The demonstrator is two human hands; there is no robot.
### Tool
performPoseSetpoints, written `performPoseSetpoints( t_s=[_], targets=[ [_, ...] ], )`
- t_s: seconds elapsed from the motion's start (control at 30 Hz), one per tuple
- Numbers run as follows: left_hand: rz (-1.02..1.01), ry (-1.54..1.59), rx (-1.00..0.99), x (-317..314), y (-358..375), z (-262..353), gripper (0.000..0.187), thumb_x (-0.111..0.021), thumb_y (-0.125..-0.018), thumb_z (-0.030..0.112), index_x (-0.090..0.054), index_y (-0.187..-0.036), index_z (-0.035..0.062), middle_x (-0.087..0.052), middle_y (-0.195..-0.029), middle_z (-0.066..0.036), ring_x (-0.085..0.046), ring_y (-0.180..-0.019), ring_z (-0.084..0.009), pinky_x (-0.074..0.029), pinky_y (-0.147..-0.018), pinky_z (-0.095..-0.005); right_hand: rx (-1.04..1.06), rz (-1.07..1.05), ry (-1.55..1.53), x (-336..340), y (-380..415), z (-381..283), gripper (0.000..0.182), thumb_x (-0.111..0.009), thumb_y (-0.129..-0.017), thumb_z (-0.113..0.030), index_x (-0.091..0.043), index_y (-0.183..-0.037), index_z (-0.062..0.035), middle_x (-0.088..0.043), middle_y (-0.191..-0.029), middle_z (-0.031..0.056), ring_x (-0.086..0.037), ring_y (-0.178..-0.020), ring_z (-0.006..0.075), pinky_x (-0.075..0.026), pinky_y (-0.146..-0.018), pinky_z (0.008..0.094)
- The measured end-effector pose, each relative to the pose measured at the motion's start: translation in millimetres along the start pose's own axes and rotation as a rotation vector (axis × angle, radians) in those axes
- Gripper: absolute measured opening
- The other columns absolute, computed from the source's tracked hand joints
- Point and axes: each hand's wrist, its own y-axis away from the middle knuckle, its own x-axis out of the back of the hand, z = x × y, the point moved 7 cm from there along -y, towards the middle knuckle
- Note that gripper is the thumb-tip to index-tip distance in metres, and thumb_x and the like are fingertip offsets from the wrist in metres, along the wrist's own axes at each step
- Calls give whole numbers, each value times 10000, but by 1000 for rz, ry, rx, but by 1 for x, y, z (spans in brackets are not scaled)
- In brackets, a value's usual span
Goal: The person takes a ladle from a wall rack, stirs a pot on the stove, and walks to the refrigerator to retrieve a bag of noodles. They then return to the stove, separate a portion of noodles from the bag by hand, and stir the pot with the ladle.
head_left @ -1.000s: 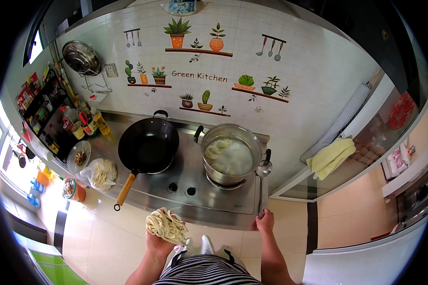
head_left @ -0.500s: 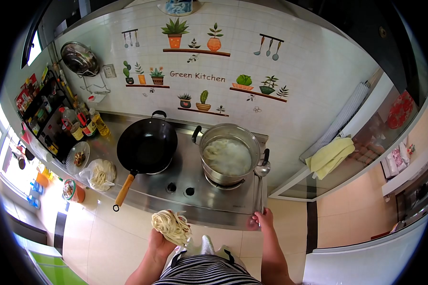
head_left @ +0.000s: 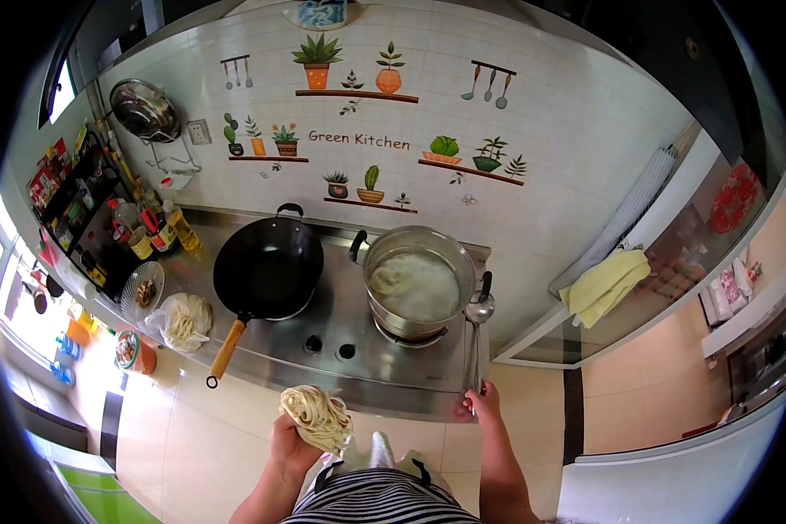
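In my left hand (head_left: 293,447) is a loose bundle of pale fresh noodles (head_left: 317,419), held in front of the stove with the fingers curled under it. My right hand (head_left: 483,401) is closed around the long handle end of a metal ladle (head_left: 479,308), whose bowl lies beside the pot on the stove's right edge. Another thin handle may run alongside it; I cannot make it out well. A steel pot (head_left: 376,299) stands on the right burner, with cloudy, foamy water (head_left: 424,284) and a pale clump at the left inside it.
A black wok (head_left: 269,266) with a wooden handle sits on the left burner. Left of it are a bag of noodles (head_left: 186,321), a glass bowl (head_left: 141,291) and several bottles (head_left: 182,225). A yellow towel (head_left: 606,286) hangs at right.
Both hands stay nearly where they were, still holding the noodles and the ladle. In the pot, the pale clump shows less and the foam has shifted. The view moves very slightly.
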Motion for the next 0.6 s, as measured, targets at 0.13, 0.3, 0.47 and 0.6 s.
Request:
performPoseSetpoints(
  t_s=[0.13,0.3,0.47,0.6],
  targets=[
    [-38,16,-1,-6,1,0,547,-526,-683,84,-521,-1228,32,-552,-1186,-201,-531,-1106,-378,-401,-973,-582,-7,-9,-7,0,1,-1,259,-609,-766,-30,-510,-1004,-3,-610,-748,79,-599,-535,139,-458,-426,261],
    [-64,1,1,-16,3,-2,572,-533,-654,73,-518,-1223,24,-548,-1184,-205,-525,-1109,-382,-395,-979,-583,77,9,-51,3,-6,1,160,-616,-812,-63,-524,-929,-3,-561,-672,53,-523,-461,116,-400,-381,253],
    [-64,35,1,-19,4,-1,564,-530,-663,74,-516,-1224,12,-548,-1191,-209,-523,-1114,-383,-394,-975,-582,160,65,-132,9,-7,-13,141,-607,-865,-108,-522,-799,-17,-497,-604,24,-438,-415,96,-322,-351,252],
    [-72,42,-9,-23,4,-1,526,-518,-691,94,-527,-1210,10,-555,-1189,-199,-511,-1126,-375,-393,-975,-558,142,103,-173,16,4,-26,185,-611,-871,-131,-509,-751,-33,-474,-582,9,-425,-419,82,-306,-361,244]
  ],
)
